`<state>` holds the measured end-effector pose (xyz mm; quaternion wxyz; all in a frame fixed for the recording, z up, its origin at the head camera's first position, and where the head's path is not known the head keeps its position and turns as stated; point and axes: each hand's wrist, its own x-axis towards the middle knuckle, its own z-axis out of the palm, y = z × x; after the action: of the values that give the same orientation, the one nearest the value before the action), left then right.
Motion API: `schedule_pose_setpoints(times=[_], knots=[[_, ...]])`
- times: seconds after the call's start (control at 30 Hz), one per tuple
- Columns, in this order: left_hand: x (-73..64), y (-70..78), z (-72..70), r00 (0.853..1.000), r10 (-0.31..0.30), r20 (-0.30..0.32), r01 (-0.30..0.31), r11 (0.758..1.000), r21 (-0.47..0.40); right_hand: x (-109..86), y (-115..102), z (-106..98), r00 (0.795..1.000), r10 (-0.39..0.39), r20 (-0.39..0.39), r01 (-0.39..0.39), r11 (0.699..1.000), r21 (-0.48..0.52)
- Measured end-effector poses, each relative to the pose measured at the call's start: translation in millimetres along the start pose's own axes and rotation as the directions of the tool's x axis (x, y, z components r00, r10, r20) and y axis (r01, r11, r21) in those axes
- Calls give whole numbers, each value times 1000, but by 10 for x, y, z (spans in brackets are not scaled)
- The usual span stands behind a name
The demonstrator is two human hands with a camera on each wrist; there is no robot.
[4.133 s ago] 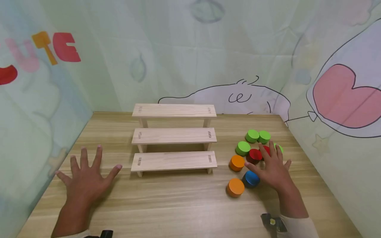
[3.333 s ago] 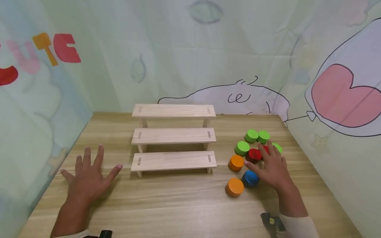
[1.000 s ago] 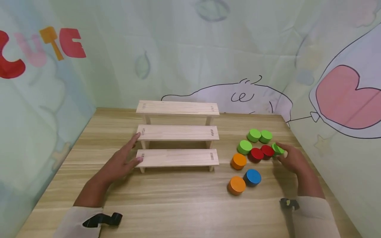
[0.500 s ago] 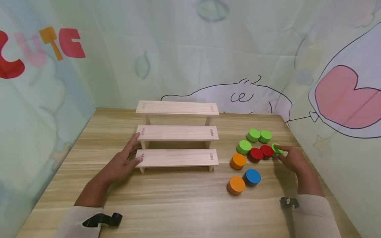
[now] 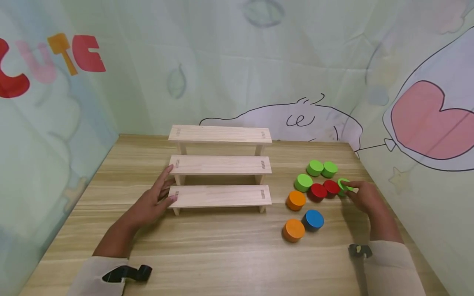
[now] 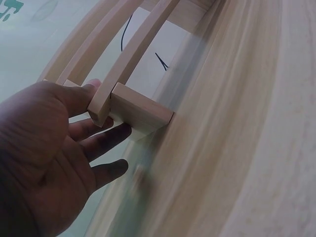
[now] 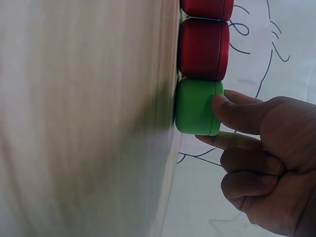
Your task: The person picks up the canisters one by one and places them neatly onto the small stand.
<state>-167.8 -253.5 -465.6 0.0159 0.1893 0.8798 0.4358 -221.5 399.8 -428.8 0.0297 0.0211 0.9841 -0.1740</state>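
Right hand: pinched the rightmost green block between thumb and fingers; the two outer fingers were folded towards the palm.
Rightmost green block: at the right end of the group, its base at the tabletop, just beside a red block; actual contact with that block could not be told.
Left hand: spread, fingers apart and slightly bent, at the left end of the wooden stand; thumb on the lowest step, forefinger at the left end of the middle step.
Wooden stand: three steps, rising from near to far, left of the blocks.
Second red block: just left of the first.
Other green blocks: two side by side at the far edge of the group; a third nearer and further left.
Orange blocks: one near the second red block, one nearest of the group.
Blue block: just right of the nearest orange block.
Table: wood-grained, beneath stand and blocks.
Sleeves: pale on both arms, with black straps at the wrists.
Backdrop: pale green, printed with letters and a heart-marked balloon on the right.
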Motion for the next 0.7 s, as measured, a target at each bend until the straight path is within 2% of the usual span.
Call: schedule_pose_setpoints(times=[0.43, 0.7], knots=[[-16, 15, -11, 1000, -15, 9, 15, 1000, -22, -27, -9, 26, 997, -14, -77, 13, 1000, -18], [-5, -11, -3, 1000, 1, 13, -1, 1000, -30, -52, 10, 5, 990, -37, -133, 32, 999, -39]])
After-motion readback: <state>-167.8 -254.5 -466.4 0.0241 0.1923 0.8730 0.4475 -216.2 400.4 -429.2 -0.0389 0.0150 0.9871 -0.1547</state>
